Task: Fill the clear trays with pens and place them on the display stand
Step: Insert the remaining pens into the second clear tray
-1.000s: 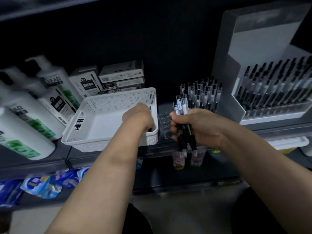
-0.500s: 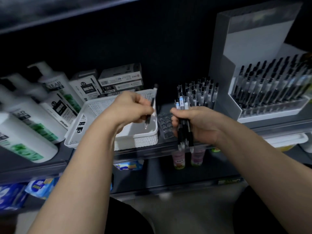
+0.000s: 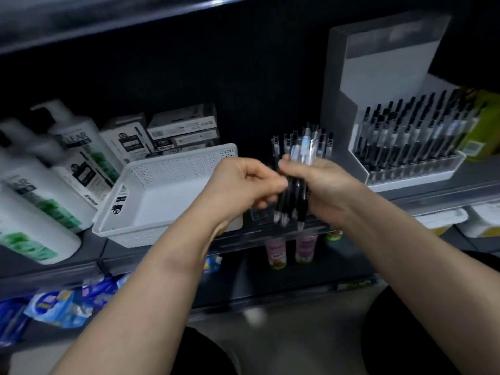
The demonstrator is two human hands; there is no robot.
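Left hand: out of the basket, now pinching its pen onto the pens | Right hand: clenched round that bundle, above shelf edge | Tray: behind my hands, part filled, mostly hidden | Stand: right, well stocked | Reading: bundle gathered, slotting likely next.

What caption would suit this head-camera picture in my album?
Right hand grips a bundle of pens; left hand meets it beside a white basket.
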